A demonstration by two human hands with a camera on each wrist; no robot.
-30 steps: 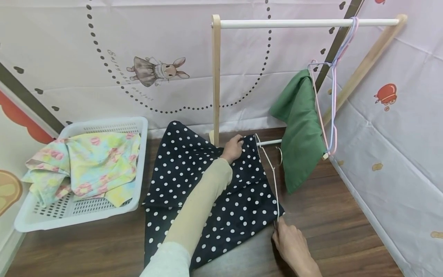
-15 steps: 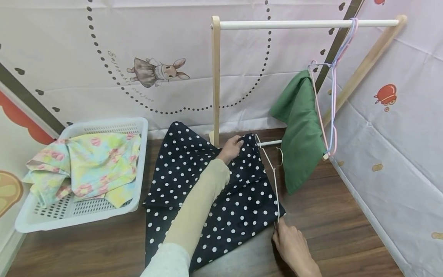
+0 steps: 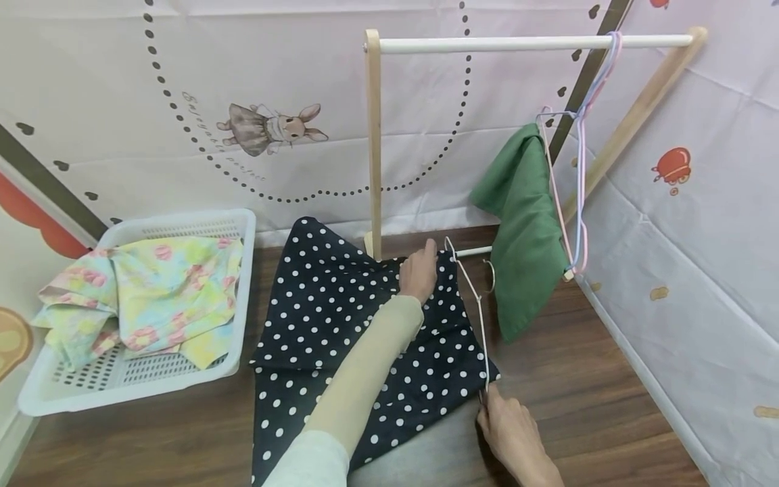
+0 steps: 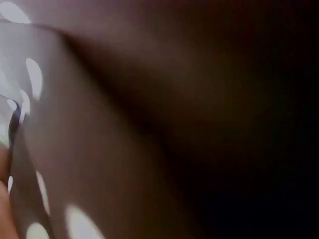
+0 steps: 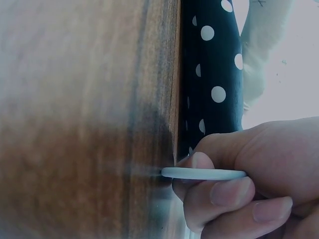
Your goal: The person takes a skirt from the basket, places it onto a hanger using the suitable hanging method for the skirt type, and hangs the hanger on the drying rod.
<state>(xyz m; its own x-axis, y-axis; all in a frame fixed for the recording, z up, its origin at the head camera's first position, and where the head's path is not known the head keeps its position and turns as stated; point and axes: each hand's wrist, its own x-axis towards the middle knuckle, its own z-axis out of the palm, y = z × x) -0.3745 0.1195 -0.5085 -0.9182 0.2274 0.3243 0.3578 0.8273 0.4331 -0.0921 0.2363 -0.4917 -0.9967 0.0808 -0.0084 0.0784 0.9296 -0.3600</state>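
A black cloth with white polka dots (image 3: 304, 311) lies spread on the floor in the head view. My left hand (image 3: 418, 272) holds it near its upper edge, with most fingers hidden behind the hand. Dark fabric (image 4: 99, 149) fills much of the left wrist view, a bit of finger (image 4: 5, 209) at its left edge. Along the cloth's right edge runs a thin white hanger (image 3: 481, 318), its hook (image 3: 491, 274) pointing right. My right hand (image 3: 514, 429) grips the hanger's near end by the cloth's corner. In the right wrist view, thumb and fingers pinch the white hanger end (image 5: 204, 174).
A clothes rack with a white bar (image 3: 523, 44) stands behind. On it hang pink and blue hangers (image 3: 581, 169) and a green cloth (image 3: 523, 237). At left, a white basket (image 3: 246, 284) holds a floral cloth (image 3: 176, 291). Patterned sheeting (image 3: 688, 237) covers the walls.
My left hand has shifted slightly right and turned, its fingers now pointing away. The cloth's upper edge beside it sits lower, baring more of the hanger's far end. The right hand keeps its grip.
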